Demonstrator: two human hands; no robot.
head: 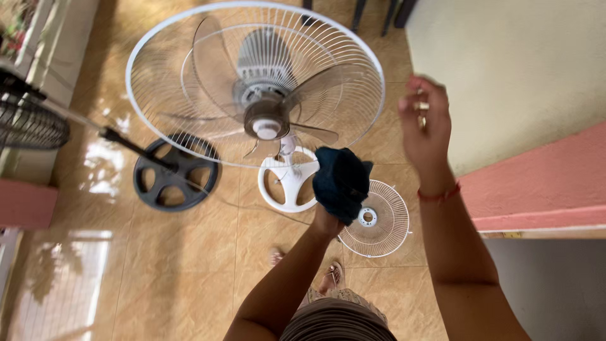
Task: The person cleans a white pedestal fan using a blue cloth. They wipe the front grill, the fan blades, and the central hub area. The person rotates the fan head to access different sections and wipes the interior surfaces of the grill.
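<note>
At nine o'clock in the view, a black fan head (28,120) pokes in from the edge, its dark pole (126,144) slanting down to a round black base (175,172) on the glossy tan tiled floor (158,278). At about eleven to twelve o'clock stands the white fan (255,82), seen from above: its rear wire guard (142,101) forms a wide white ring, the translucent blades (315,79) are exposed with no front grille over them, and the grey hub with a white cap (266,126) sits at the centre. Directly below it, near the middle of the view, is the fan's round white base (289,180) with spoke-like openings.

Just right of that base, the left hand (326,221) is wrapped in a dark blue cloth (341,182), fingers closed into the fabric (the fingers themselves are hidden by it). The cloth hangs close to the lower rim of the guard, at roughly five o'clock from the hub; whether it touches the wire cannot be told. Lying flat on the floor just beyond the cloth, at four o'clock from it, is the detached white front grille (382,221).

At two o'clock, the right hand (424,126) is raised and empty, fingers loosely curled, with rings on them and a red bracelet (440,194) at the wrist. Behind it rises a pale wall (517,69) with a pink ledge (543,183).
</note>
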